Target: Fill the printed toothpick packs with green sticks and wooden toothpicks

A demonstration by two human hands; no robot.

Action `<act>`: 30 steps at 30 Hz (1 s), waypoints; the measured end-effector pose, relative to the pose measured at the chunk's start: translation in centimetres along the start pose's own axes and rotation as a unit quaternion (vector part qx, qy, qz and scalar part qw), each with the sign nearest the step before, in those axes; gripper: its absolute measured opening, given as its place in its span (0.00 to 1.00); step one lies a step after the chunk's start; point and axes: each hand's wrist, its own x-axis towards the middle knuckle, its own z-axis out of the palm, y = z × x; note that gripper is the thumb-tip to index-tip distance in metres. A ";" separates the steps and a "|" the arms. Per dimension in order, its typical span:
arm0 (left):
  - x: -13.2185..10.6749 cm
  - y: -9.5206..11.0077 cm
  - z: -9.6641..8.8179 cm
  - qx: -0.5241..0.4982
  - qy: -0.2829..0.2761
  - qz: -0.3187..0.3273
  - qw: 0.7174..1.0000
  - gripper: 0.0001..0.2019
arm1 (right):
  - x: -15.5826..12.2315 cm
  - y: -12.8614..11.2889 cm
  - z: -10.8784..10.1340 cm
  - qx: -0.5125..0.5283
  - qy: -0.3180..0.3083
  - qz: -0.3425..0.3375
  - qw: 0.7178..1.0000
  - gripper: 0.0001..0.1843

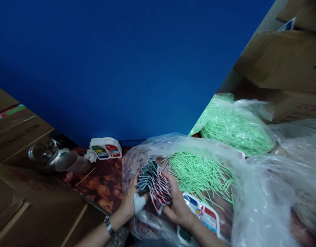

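Both hands grip a fanned stack of printed cards (158,188) with wavy edges, dark blue-green on one half and red on the other. My left hand (131,199) is wrapped round its left side, with something white covering part of the thumb area. Fingers of my right hand (177,202) close on the right side. Just beyond the right hand lies a loose heap of thin light-green sticks (201,173) on clear plastic. Under the right forearm is a white-edged printed card (204,214) in blue and red.
A clear plastic bag (261,206) spreads round the heap. Behind it sits another bag of green sticks (235,128). Stacked white printed cards (105,148), a clear plastic cup (72,162) and a glass lidded vessel (43,152) stand left. Cardboard boxes (31,202) flank both sides; a blue panel (122,68) rises ahead.
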 end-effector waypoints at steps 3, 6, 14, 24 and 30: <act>2.3 -0.4 -2.1 0.033 -0.104 0.083 0.991 0.56 | 0.0 0.7 -0.6 0.016 -0.022 0.023 0.999 0.49; 5.1 0.0 -3.5 0.010 -0.219 0.129 0.967 0.64 | 0.1 1.1 -0.9 0.026 -0.032 0.031 0.999 0.51; 9.7 0.7 -3.3 0.026 -0.372 0.186 0.909 0.70 | 0.5 1.5 -1.8 0.010 -0.045 0.046 0.998 0.51; 9.8 -0.7 -1.5 0.057 -0.376 0.170 0.909 0.59 | 0.1 0.4 -1.2 -0.027 -0.026 0.052 0.998 0.54; 8.9 0.2 -1.0 0.012 -0.328 0.243 0.913 0.44 | -0.3 0.7 0.1 -0.049 0.052 0.070 0.995 0.45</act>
